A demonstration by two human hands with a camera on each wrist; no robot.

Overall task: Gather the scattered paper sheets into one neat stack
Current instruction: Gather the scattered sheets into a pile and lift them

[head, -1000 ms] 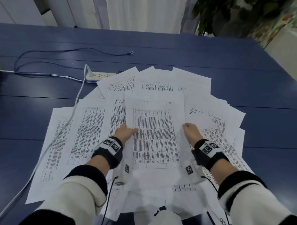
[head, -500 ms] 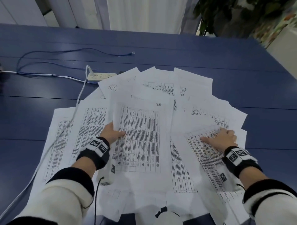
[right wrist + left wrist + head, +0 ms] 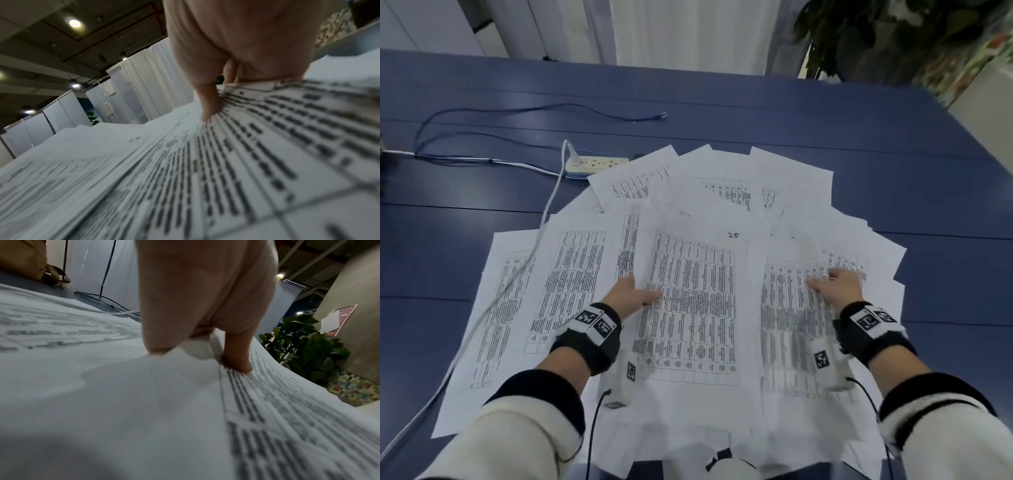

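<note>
left hand (image 3: 631,294) grip pinches edge of sheet marked 25 (image 3: 695,308); right hand (image 3: 835,286) grip pinches sheet on the right (image 3: 791,308); rest fanned on table (image 3: 825,137)

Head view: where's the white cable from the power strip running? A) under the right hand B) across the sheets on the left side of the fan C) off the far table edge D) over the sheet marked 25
B: the white cable leaves the power strip and crosses the leftmost paper sheets, clear of the sheet marked 25 held by the left hand.
</note>
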